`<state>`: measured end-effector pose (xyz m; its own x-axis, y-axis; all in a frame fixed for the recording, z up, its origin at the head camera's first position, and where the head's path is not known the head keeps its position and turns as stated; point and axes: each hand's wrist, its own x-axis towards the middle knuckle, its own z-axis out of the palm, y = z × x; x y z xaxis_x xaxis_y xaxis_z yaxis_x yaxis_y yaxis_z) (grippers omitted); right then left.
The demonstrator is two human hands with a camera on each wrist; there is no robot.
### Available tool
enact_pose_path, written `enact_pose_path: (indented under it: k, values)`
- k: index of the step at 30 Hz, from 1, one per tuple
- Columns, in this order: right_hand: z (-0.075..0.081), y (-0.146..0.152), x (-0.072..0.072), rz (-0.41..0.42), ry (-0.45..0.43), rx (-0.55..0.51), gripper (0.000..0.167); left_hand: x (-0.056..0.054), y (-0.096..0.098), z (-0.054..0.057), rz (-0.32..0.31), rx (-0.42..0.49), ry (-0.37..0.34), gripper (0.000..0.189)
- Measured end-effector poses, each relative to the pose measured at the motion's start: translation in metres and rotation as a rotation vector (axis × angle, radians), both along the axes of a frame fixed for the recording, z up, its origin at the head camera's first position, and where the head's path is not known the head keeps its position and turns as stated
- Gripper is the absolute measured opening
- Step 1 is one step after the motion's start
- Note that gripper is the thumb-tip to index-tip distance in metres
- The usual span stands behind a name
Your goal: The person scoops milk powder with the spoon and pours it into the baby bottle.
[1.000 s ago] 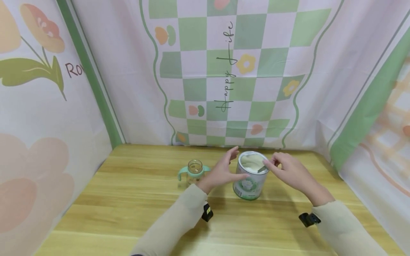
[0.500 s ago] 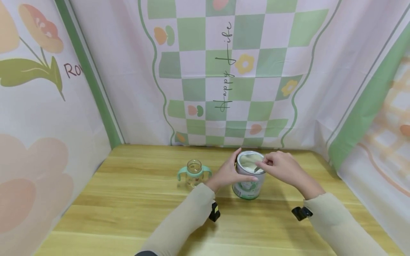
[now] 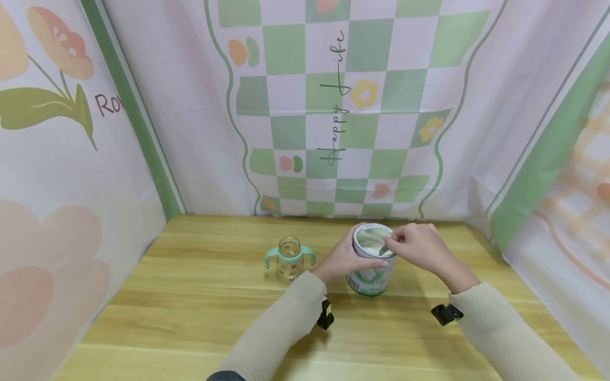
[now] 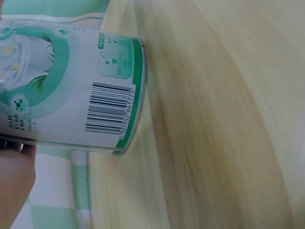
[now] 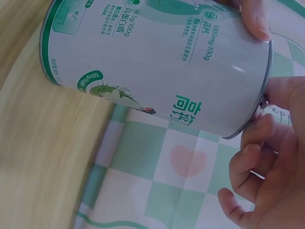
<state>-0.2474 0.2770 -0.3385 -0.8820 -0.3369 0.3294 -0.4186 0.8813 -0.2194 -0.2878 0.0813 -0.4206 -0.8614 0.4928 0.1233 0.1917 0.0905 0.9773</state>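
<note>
A white and green milk powder can [image 3: 369,279] stands without a lid on the table, pale powder [image 3: 369,239] inside it. My left hand [image 3: 345,256] grips it from the left, its thumb across the front just under the rim. In the left wrist view, the can's barcode side [image 4: 66,86] faces the camera. At the right of the rim, my right hand [image 3: 419,246] pinches a small grey spoon-like piece [image 3: 384,250] that dips into the can. Its far end is hidden inside. The right wrist view shows the right hand's [image 5: 267,157] fingers curled right at the rim.
Left of the can stands a baby bottle [image 3: 289,267] with two mint handles and an open top. The wooden table [image 3: 190,296] ends at a checkered cloth backdrop [image 3: 329,132] close behind the can. Cloth also hangs along both sides.
My left hand has moved right and closed round the can. My right hand has shifted slightly left, bringing the grey piece further in over the can's opening.
</note>
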Motion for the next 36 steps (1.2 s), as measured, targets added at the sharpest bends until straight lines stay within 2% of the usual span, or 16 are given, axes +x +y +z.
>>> enact_pose_path:
  k: [6,18,24,31,36]
  values:
    - [0.002,0.002,0.000,0.030,0.085,-0.030,0.044,0.000,0.000,0.001,-0.020,0.015,-0.004,0.094]
    - [0.002,0.009,0.003,0.091,0.144,-0.090,0.039,0.001,-0.001,0.002,-0.020,0.008,0.004,0.090]
    - [-0.001,0.013,0.004,0.094,0.141,-0.085,0.027,0.000,-0.001,0.001,-0.014,0.009,0.002,0.090]
    - [-0.002,0.013,0.006,0.107,0.127,-0.065,0.027,-0.001,0.000,0.000,-0.002,-0.008,0.006,0.091]
    - [-0.003,0.011,0.006,0.121,0.107,-0.066,0.028,0.001,-0.001,0.000,-0.028,0.023,-0.014,0.090]
